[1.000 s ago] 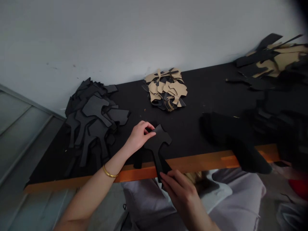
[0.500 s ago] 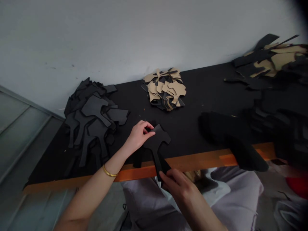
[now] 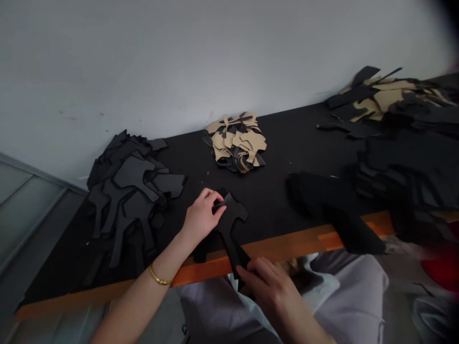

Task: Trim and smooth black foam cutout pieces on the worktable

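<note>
A black cut-out piece (image 3: 231, 217) with a wide head and a narrow tail lies at the table's front edge, its tail reaching over the orange edge. My left hand (image 3: 205, 212) pinches its upper left side between thumb and fingers. At the tail's lower end, my right hand (image 3: 267, 282) is closed on the piece, with some of its fingertips hidden. Another dark strip shows beneath the tail. To the left spreads a heap of similar black pieces (image 3: 134, 172).
Tan and black scraps (image 3: 238, 143) are piled near the wall at the table's middle. More scraps (image 3: 389, 98) lie at the back right. Black pieces (image 3: 322, 191) sit at the right, one jutting past the orange table edge (image 3: 294, 243).
The view has shifted a little, so the table and piles appear lower and farther left. Both hands keep their hold on the black piece, nearly unchanged.
</note>
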The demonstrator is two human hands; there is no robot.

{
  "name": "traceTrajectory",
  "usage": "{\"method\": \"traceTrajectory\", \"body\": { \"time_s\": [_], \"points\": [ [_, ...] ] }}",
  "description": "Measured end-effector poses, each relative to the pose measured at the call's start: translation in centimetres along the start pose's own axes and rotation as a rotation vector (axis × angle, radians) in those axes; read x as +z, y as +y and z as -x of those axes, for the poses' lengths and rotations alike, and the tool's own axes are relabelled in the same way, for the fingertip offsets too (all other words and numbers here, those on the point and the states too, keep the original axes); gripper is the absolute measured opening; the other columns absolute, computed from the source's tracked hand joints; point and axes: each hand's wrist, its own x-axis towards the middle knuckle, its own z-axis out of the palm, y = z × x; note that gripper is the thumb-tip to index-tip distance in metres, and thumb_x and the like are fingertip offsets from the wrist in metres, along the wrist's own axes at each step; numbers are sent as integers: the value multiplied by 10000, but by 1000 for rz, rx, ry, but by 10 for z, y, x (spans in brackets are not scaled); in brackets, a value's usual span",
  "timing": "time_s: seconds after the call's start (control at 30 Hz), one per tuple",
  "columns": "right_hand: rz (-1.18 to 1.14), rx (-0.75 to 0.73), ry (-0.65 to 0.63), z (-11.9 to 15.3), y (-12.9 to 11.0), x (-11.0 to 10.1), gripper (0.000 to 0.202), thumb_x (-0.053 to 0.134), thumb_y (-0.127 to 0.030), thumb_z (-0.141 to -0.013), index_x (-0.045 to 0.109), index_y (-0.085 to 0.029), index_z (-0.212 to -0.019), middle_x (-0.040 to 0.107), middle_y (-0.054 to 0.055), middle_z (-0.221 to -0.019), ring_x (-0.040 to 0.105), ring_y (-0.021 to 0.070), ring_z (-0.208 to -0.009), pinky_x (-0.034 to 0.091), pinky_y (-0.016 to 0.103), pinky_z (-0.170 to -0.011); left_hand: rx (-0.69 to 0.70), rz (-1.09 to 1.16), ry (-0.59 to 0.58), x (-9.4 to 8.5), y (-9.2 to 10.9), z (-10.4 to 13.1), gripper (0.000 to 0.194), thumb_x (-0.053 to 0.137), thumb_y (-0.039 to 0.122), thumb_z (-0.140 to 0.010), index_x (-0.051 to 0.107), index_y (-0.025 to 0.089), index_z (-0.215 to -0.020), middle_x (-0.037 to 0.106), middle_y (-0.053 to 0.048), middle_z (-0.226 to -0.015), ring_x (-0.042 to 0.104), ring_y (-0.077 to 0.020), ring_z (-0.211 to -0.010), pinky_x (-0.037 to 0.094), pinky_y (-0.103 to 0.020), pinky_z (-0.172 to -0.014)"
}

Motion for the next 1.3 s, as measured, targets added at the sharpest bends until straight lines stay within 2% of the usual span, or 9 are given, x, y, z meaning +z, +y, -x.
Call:
{"method": "traceTrajectory", "body": {
  "time_s": [0.4,0.6,0.77,0.83,0.9,0.97,1.03,1.1,1.3],
  "points": [
    [44,-24,94,-7,0,8,252,412,-55,-877,625,-144,-978,554,39,-752,507,134,-660,412,235,-576,59,-64,88,6,-5,0,149,548,273,-829,604,239,-964,473,-55,-1128,581,-168,-821,467,-320,-750],
    [59,-44,213,-11,2,15,298,357,-53,-893,635,-160,-892,533,23,-682,485,116,-600,361,219,-531,66,-90,125,7,-9,-5,532,587,298,-813,418,305,-1318,479,-56,-1127,572,-129,-728,437,-357,-848],
    [37,-41,235,-11,5,19,259,400,-73,-882,627,-183,-830,532,8,-672,492,103,-582,358,197,-531,58,-359,244,-3,-12,-8,621,651,449,-741,454,329,-1318,502,-110,-1231,486,-319,-1083,375,-489,-906],
    [34,-37,218,-9,8,22,229,431,-69,-865,618,-191,-812,541,4,-684,507,95,-589,369,179,-542,62,-424,260,-7,-13,-8,622,620,502,-749,466,308,-1319,483,-133,-1296,437,-352,-1152,362,-520,-914],
    [37,-40,226,-8,11,28,223,439,-74,-861,608,-196,-782,544,0,-677,515,89,-580,371,168,-543,138,-435,196,-6,-12,-7,527,512,478,-835,461,292,-1326,439,-122,-1378,388,-328,-1240,334,-510,-969],
    [41,-62,267,-8,16,34,240,417,-96,-877,601,-198,-760,546,0,-667,519,88,-565,370,167,-537,263,-429,22,-2,-7,-5,514,390,467,-897,389,279,-1375,364,-87,-1458,290,-285,-1339,274,-492,-1044],
    [46,-92,321,-8,19,39,276,379,-120,-897,596,-199,-744,543,2,-651,516,91,-547,363,171,-523,330,-411,-192,4,1,-4,611,301,533,-902,263,237,-1435,272,-83,-1507,197,-265,-1390,222,-493,-1086],
    [55,-120,357,-8,21,42,303,350,-129,-908,593,-200,-740,538,3,-636,515,93,-537,357,173,-514,309,-385,-327,10,7,-7,718,233,607,-878,163,191,-1459,183,-102,-1527,141,-270,-1407,189,-511,-1101],
    [59,-144,393,-6,27,51,281,368,-133,-893,596,-200,-743,524,3,-625,504,95,-534,355,170,-514,144,-365,-302,20,18,-18,737,144,616,-879,144,162,-1459,103,-97,-1537,42,-286,-1416,50,-597,-1100]
  ]
}}
